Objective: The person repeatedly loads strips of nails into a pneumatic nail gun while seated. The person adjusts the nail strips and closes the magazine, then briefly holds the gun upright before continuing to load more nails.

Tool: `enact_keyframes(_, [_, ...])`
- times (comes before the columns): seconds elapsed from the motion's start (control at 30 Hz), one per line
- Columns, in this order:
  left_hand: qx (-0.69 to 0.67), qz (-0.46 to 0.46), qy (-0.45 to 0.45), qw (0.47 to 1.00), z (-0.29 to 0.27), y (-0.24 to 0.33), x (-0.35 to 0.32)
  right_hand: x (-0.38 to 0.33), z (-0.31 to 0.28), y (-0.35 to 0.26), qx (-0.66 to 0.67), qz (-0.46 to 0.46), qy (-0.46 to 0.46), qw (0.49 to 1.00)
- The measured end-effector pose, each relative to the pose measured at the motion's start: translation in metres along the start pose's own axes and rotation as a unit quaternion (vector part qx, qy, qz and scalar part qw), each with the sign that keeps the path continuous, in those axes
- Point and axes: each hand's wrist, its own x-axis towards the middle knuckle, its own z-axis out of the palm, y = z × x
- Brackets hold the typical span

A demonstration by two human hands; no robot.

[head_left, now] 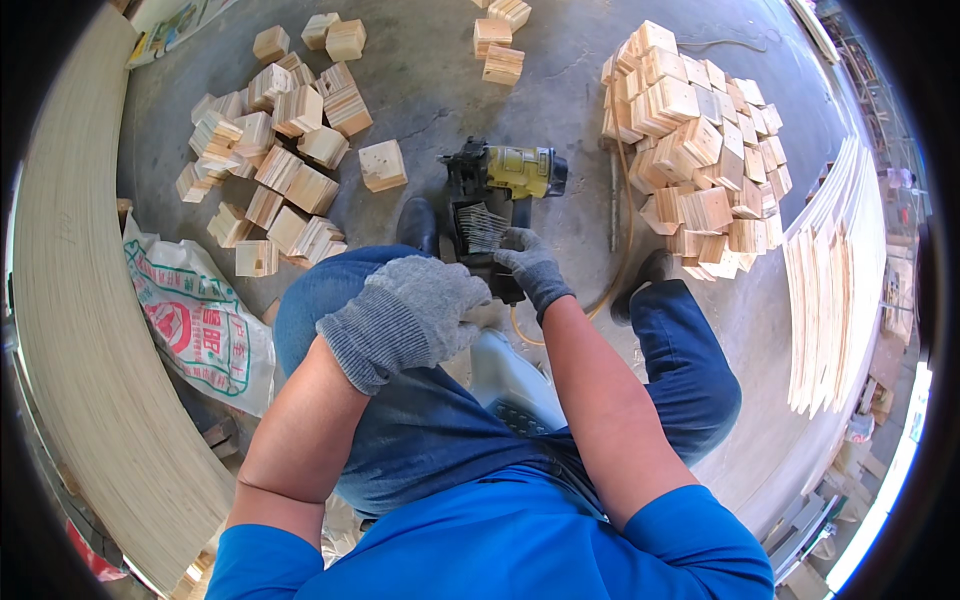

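On the floor between my feet lies a yellow and black nail gun (518,172). Its black magazine is opened, and a coil of nails (481,228) shows inside as a row of thin metal shanks. My right hand (530,262), in a grey knit glove, has its bent fingers on the right edge of the nails. My left hand (420,305), gloved the same way, hangs over my left thigh, just left of the magazine. Its fingers are loosely bent, the thumb stands apart, and nothing shows in it. Part of the magazine's lower end is hidden by my hands.
Wooden blocks lie in a loose pile (290,130) at the left and a taller pile (700,140) at the right. An air hose (628,215) curves right of the gun. Thin wood sheets (830,290) stand far right. A printed sack (205,315) lies beside a long panel stack (75,270).
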Motion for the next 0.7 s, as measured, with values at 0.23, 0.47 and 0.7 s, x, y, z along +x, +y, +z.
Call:
enact_keyframes(0.23, [-0.025, 0.015, 0.028, 0.999, 0.000, -0.002, -0.006, -0.002, 0.003, -0.007, -0.008, 0.004, -0.006, 1.000])
enact_keyframes(0.47, [0.001, 0.003, -0.003, 1.000, -0.001, -0.004, -0.004, 0.015, 0.001, 0.027, 0.070, 0.007, -0.035, 0.997])
enact_keyframes(0.7, [0.001, 0.002, 0.017, 1.000, 0.001, -0.007, -0.009, 0.015, 0.003, 0.026, 0.080, 0.015, -0.043, 0.996])
